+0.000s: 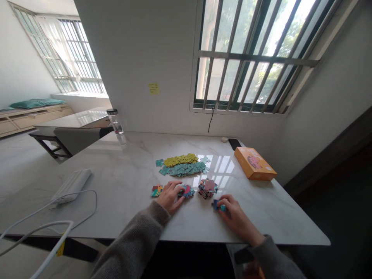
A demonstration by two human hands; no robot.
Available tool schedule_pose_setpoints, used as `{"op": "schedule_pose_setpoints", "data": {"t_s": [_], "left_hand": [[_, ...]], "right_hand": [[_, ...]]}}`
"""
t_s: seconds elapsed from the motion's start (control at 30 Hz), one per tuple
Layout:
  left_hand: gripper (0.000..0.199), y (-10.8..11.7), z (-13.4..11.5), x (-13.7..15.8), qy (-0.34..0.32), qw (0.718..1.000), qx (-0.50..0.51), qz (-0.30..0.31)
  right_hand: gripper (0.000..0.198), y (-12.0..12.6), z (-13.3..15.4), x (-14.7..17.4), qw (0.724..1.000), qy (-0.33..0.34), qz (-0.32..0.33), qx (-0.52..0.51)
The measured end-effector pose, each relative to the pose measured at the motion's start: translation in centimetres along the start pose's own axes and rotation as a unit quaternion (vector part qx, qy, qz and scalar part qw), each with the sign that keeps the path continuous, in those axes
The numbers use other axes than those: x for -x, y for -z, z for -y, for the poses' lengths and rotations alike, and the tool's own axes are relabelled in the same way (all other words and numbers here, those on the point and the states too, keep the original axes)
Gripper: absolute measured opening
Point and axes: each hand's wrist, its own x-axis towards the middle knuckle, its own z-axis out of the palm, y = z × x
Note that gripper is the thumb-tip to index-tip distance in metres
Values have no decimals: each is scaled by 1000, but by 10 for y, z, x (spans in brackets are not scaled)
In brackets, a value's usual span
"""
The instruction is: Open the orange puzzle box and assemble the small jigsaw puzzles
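Note:
My left hand [171, 194] rests at a low pile of jigsaw puzzle pieces [188, 191], its curled fingers and thumb gripping the pile's left side. Left of that hand lies a red, yellow and green puzzle piece [157, 190]. My right hand [234, 215] pinches a dark blue puzzle piece [215, 204] low over the table, with a teal patch showing by the fingertips. Between the hands stands a stack of brownish-pink puzzle pieces [208, 187]. Beyond them, overlapping rows of yellow pieces [180, 159] and teal pieces [186, 169] are spread out.
An orange box [255, 162] lies at the right of the white marbled table [122, 209], with a black phone [235, 144] behind it. At the back left stands a lidded bottle [115, 122]. A white power strip [72, 186] and loose cables [68, 228] are on the left.

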Motion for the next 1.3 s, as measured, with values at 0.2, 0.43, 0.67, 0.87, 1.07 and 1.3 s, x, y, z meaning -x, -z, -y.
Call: {"op": "schedule_pose_setpoints", "data": {"t_s": [0.2,0.43,0.67,0.87,1.07,1.3], "left_hand": [[18,1,-2,1,-2,1000,12,-3],[24,3,-4,1,-33,997,38,-50],[44,11,-20,0,-51,986,121,-101],[48,11,-24,2,-58,982,146,-102],[49,10,-25,2,-74,976,190,-83],[38,15,-26,3,-43,976,184,-106]], "right_hand": [[16,25,-48,-21,994,-58,-52,80],[18,24,-47,-17,981,-39,-91,164],[28,-5,13,-20,933,148,-312,105],[40,-48,77,-44,968,171,-155,96],[30,-47,77,-48,979,159,-108,71],[32,-48,69,-48,965,148,-206,60]]}}
